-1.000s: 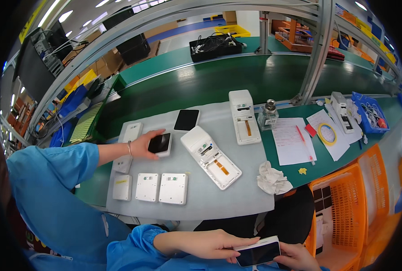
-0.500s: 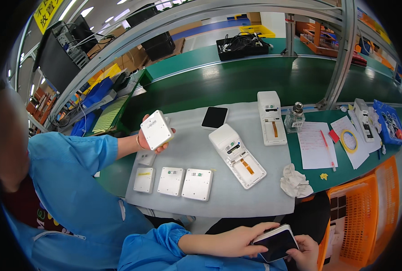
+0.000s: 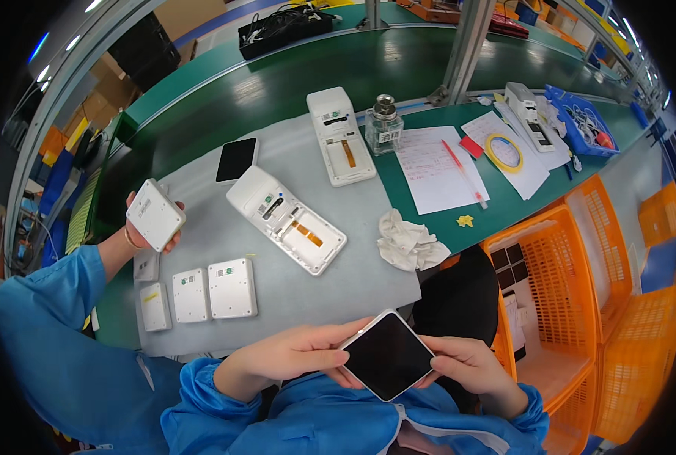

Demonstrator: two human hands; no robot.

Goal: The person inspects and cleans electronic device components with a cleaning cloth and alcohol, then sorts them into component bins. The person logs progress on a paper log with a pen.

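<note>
A square device (image 3: 387, 356) with a black screen and a white frame lies face up between my two hands, low over my lap. My left hand (image 3: 301, 355) grips its left corner, thumb on the screen edge and fingers beneath. At the opposite corner my right hand (image 3: 463, 362) pinches the edge, thumb on top. Above them on the grey mat, a white handheld terminal (image 3: 285, 220) lies with its back compartment exposed and an orange ribbon cable showing. A similar white terminal (image 3: 341, 140) lies farther back. Beside these rests a flat black-screened panel (image 3: 237, 160).
At the left, a co-worker's hand (image 3: 135, 236) holds up a white square unit (image 3: 156, 215). Several white units (image 3: 232, 288) sit on the mat (image 3: 368, 280). Crumpled tissue (image 3: 408, 241), a glass bottle (image 3: 384, 125), papers (image 3: 437, 178) and yellow tape (image 3: 504, 153) lie rightward, above orange crates (image 3: 554, 280).
My view has swung to the right, so the table appears shifted left. The black-screened device has turned to face me more fully, with both hands now at opposite corners.
</note>
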